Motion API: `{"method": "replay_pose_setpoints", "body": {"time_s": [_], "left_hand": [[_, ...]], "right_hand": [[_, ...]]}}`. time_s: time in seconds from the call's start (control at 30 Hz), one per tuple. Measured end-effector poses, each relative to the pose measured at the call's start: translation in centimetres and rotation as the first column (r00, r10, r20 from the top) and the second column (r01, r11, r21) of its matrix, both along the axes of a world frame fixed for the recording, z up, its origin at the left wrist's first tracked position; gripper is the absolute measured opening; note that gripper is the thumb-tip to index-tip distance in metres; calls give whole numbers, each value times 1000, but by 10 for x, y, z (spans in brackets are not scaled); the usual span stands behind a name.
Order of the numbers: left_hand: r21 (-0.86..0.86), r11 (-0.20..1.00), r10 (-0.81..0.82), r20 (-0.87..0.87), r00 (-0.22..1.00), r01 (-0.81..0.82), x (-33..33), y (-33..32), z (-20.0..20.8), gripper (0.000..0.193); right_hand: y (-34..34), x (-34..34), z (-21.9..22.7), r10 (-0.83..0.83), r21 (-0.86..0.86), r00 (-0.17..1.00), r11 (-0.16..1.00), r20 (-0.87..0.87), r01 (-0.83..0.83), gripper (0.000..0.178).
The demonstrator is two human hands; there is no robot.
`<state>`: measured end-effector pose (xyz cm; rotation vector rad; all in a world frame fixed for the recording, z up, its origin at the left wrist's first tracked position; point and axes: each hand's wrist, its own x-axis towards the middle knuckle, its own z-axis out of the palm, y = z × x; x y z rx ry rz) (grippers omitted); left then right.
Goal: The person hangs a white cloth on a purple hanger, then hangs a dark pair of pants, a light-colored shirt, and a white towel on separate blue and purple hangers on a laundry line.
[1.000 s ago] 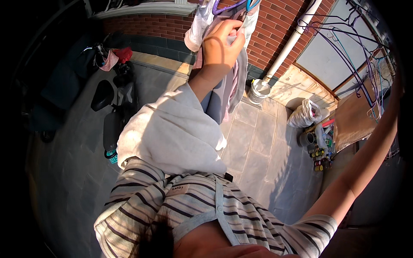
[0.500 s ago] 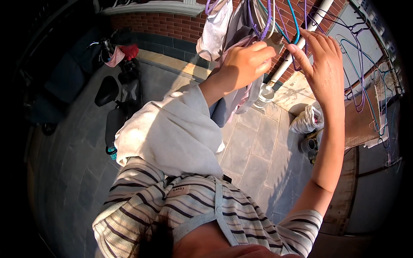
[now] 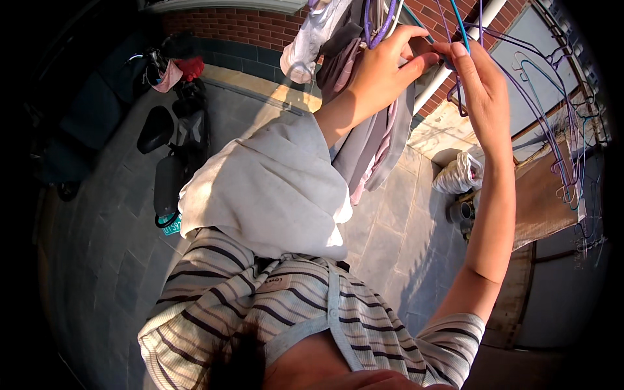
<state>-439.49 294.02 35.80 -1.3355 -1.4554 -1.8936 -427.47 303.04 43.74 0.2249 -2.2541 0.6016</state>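
My right hand (image 3: 480, 81) is raised at the upper right, its thumb and fingers closed on a blue clothes hanger (image 3: 459, 25). Beside it, my left hand (image 3: 390, 65) reaches up with thumb and forefinger apart, the tips close to the right fingers and the hanger's lower part. Whether those tips touch the hanger is hard to see. A white cloth garment (image 3: 266, 185) is draped over my left forearm. Grey and pink clothes (image 3: 374, 146) hang just behind my left wrist, and a purple hanger (image 3: 376, 29) shows above that hand.
More purple and blue hangers (image 3: 549, 97) hang at the right. A white pipe (image 3: 429, 94) slants past my hands. On the tiled floor stand a white bag (image 3: 457, 174), a dark pot (image 3: 460, 211) and, at left, a scooter (image 3: 188, 123). A brick wall (image 3: 244, 36) runs behind.
My right hand has closed from spread fingers onto the blue hanger. My left hand has moved slightly up and right, its thumb and forefinger parting. The hanging clothes have shifted.
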Motion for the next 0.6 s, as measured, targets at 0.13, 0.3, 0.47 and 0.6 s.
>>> {"method": "replay_pose_setpoints", "body": {"time_s": [0.13, 0.3, 0.47, 0.6], "left_hand": [[-26, 995, 97, 7, 995, -96, 2, -3, 2, 33], [-223, 922, -249, 288, 925, 318, -4, -5, 7, 24], [-187, 871, -392, 293, 872, 454, 4, -13, 1, 14], [-264, 926, -252, 103, 962, 271, 19, -20, 2, 15]], "right_hand": [[2, 2, -5, -5, 25, 1000, 1000, 2, 5, 34], [12, 1, -10, 9, 106, 1000, 994, 15, -11, 34], [10, 1, -13, 36, 27, 998, 999, 48, -37, 35], [5, -5, -22, 129, -206, 989, 972, 75, -111, 35]]}}
